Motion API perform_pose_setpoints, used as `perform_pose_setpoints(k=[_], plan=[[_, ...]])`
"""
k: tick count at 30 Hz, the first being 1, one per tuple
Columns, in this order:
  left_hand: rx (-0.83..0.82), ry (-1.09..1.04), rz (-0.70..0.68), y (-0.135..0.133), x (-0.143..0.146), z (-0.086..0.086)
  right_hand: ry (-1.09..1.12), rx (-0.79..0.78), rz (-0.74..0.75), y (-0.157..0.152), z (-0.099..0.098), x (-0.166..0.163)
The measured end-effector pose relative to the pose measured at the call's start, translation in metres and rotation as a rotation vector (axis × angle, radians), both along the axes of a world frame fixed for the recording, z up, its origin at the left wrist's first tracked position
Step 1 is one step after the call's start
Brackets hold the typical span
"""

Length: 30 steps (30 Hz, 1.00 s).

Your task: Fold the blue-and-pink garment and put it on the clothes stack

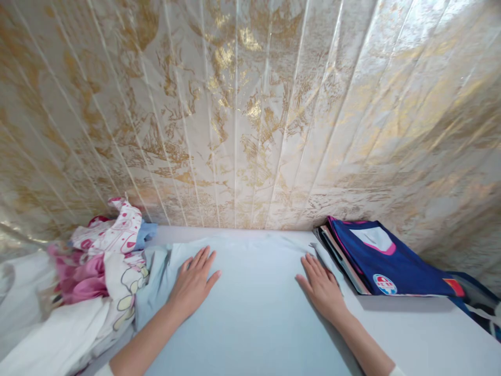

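Note:
A pale blue piece of cloth (254, 303), which looks like a garment, lies spread on the white table (410, 334) in front of me. My left hand (194, 282) rests flat on its left part, fingers stretched out. On the right side, my right hand (321, 287) lies flat near the cloth's edge, fingers extended too. Neither hand grips anything. Around the left hand the cloth is bunched in folds, and a small crease stands up beside the right fingertips. The near end of the cloth runs out of view.
To the left is a heap of crumpled clothes (86, 277), white, pink and patterned. At the right stands a stack of folded clothes (376, 256) with a dark blue one on top. Beyond the table hangs a gold-patterned curtain (250, 115).

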<state>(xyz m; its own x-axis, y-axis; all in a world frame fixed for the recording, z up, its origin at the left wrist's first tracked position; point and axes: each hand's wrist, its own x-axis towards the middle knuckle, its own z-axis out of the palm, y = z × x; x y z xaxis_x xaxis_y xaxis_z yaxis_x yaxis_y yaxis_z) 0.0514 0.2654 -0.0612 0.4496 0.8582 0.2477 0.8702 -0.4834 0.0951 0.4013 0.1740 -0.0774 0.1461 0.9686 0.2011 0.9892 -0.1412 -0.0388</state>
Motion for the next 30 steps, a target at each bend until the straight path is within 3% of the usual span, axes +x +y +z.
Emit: perform_pose_setpoints(k=[5,12,17,22,25,30], plan=[[-0.015,-0.011,-0.012,0.016,0.001,0.001,-0.060,-0.052,-0.107,0.016,0.000,0.022],[-0.022,-0.084,-0.047,0.034,0.012,0.014,-0.069,-0.071,-0.070,0.035,0.011,0.030],[0.035,-0.167,-0.051,-0.009,-0.019,0.023,-0.053,0.007,-0.046,0.025,0.013,0.008],[0.033,-0.131,-0.012,-0.066,-0.036,0.005,-0.024,0.023,0.090,0.002,-0.001,-0.039],[0.039,-0.081,0.010,-0.073,-0.035,-0.003,-0.030,0.001,0.052,-0.002,-0.005,-0.047],[0.072,-0.041,0.039,-0.065,-0.034,-0.002,-0.074,-0.002,-0.003,0.004,-0.003,-0.034]])
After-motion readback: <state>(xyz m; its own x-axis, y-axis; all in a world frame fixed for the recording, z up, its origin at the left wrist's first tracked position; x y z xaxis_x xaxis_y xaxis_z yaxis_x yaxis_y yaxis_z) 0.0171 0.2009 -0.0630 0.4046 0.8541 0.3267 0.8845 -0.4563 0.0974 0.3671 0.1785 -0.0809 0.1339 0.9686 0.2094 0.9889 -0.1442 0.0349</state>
